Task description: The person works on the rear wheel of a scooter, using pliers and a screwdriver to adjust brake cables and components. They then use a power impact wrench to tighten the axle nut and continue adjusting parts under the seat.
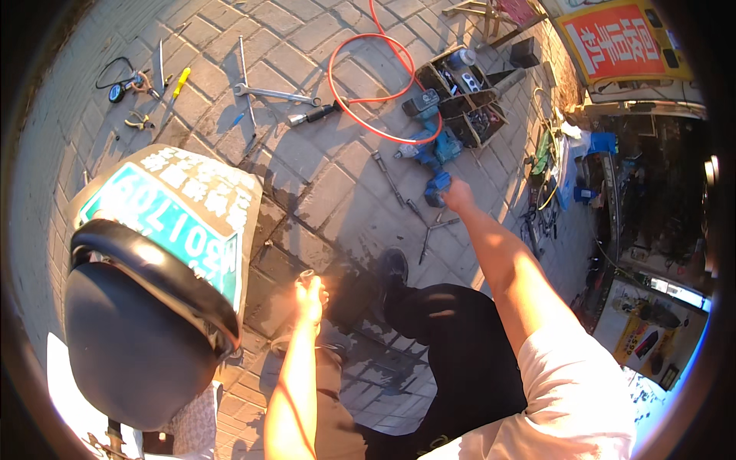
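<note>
At the right of the middle, my right hand (458, 196) reaches far forward and is closed on the base of a blue cordless impact wrench (423, 153). The nose of that wrench points left. Right behind it lies a second, teal power tool (448, 144) with a dark battery (421, 103). My left hand (310, 301) is closed on a short metal socket (307, 274), whose round end shows above the fingers. Left of this hand stands a parked two-wheeler with a black padded seat (138, 345) and a green number plate (165, 222).
An open parts tray (479, 115) stands beyond the tools. A red hose (331, 84) loops over the brick paving. Wrenches (280, 95), pliers (139, 120), a yellow screwdriver (182, 82), a gauge (116, 93) and a metal bar (389, 178) lie about. Cluttered shop gear fills the right side.
</note>
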`<act>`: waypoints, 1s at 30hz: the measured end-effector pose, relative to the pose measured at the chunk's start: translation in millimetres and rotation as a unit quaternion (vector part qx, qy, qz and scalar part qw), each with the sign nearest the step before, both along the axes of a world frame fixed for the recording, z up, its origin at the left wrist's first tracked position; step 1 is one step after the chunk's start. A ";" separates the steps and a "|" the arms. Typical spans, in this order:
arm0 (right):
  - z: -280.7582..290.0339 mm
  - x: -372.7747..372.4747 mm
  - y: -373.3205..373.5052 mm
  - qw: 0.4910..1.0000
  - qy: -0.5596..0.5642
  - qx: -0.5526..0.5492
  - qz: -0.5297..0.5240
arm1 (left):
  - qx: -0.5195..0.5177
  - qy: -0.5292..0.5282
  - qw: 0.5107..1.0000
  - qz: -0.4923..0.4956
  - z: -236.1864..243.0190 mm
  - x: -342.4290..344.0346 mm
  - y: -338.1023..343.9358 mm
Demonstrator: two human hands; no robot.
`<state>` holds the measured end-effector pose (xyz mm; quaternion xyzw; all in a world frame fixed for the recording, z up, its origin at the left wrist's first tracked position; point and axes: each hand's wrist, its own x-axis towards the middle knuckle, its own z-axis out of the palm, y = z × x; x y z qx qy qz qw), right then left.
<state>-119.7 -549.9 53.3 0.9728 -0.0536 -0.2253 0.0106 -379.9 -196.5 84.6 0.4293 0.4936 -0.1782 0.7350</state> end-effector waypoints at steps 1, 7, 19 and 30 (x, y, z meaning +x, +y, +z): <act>-27.5 14.6 -12.3 0.999 0.007 -0.027 0.021 | 0.010 0.002 1.000 -0.028 -24.5 16.1 -8.4; -113.8 55.0 -42.6 0.996 -0.001 0.010 -0.085 | -0.069 -0.098 0.991 -0.057 -116.7 70.0 -25.5; -68.8 -8.0 -3.8 0.912 0.054 0.342 -0.221 | -0.191 -0.120 0.953 0.203 -113.2 51.2 -17.6; 92.5 -67.5 113.0 0.822 0.239 0.511 0.077 | -0.090 -0.117 0.989 -0.025 -27.8 86.8 67.7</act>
